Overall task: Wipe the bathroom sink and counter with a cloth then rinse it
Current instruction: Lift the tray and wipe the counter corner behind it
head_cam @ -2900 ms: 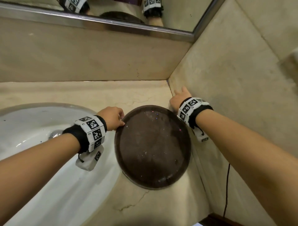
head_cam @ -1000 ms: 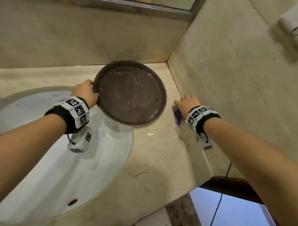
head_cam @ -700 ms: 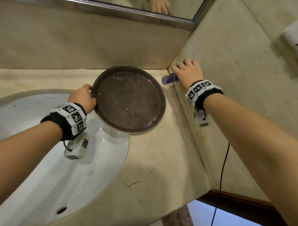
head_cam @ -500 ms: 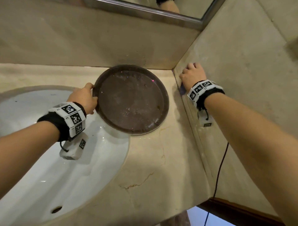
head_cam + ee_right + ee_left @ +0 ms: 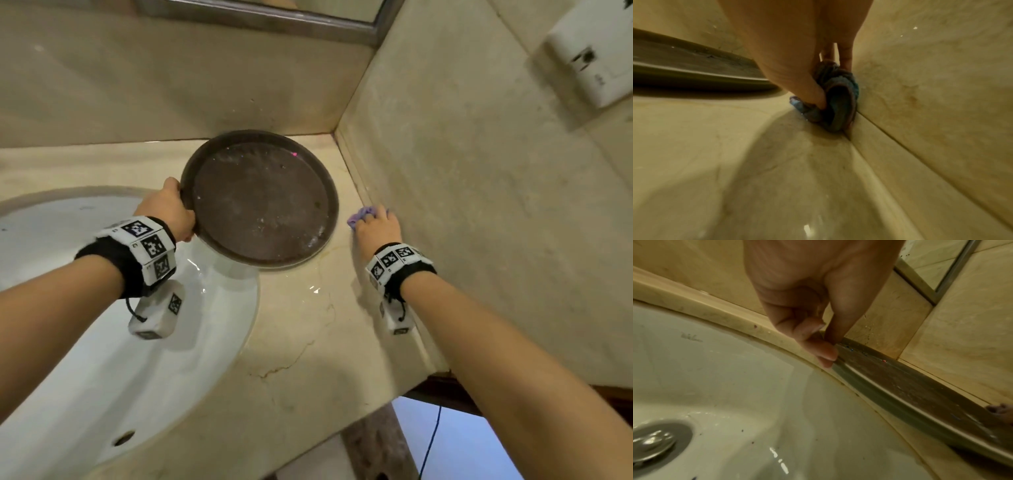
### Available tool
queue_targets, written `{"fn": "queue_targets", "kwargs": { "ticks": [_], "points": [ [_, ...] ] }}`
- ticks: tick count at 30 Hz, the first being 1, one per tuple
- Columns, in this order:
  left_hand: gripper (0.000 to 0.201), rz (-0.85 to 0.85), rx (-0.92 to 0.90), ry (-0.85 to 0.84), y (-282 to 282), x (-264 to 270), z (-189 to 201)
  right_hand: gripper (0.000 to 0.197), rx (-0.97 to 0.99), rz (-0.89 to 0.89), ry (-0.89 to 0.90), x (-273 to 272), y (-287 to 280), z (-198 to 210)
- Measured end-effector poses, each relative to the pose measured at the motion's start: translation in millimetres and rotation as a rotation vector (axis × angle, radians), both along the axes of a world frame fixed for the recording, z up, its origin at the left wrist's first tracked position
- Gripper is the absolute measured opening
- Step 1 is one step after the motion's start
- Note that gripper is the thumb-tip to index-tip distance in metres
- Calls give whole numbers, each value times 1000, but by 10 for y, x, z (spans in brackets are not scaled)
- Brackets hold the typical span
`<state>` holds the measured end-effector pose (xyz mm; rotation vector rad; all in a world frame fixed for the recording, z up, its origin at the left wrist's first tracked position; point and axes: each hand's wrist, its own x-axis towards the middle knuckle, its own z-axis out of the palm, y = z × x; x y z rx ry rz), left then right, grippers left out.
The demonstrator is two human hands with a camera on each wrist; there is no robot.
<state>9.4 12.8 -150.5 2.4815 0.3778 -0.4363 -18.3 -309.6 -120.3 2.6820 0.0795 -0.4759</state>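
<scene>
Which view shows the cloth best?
Right wrist: the cloth fills mid-frame, bunched in the right hand against the wall-counter seam. Head shows only a purple tip past the fingers. Left wrist catches a blurred scrap at the edge.

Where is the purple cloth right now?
In the head view, the cloth is bunched under the right hand, pressed on the counter against the right wall, beside the round tray.

A small bunched purple-blue cloth (image 5: 360, 216) lies on the beige marble worktop (image 5: 308, 342), pressed into its right edge against the wall; white oval sink (image 5: 102, 359) at the left.
</scene>
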Motion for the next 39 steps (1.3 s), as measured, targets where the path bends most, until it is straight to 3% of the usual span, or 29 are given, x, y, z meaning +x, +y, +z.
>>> {"fn": "queue_targets", "kwargs": {
  "ticks": [4,10,16,22,27,32,39],
  "points": [
    [38,19,-84,2,-177,2,-24,40,-38,-109,36,-268,7,46],
    [49,11,-166,29,-463,118,-79,48,302,-353,-5,-773,-203,-51],
    [46,86,-154,21,-563,142,-107,43,463,-379,-52,-988,-60,63],
    [50,99,-157,25,-598,92,-151,46,610,-228,-9,-1272,489,-81],
    [23,133,-269,75,-574,92,-16,47,795,-368,-75,-1222,409,-66],
    [18,110,-236,147,-508,239,53,45,795,-415,-109,-1239,437,-85],
    [12,247,-296,92,-470,267,69,43,768,-462,-199,-1188,291,-53]
  ]
}}
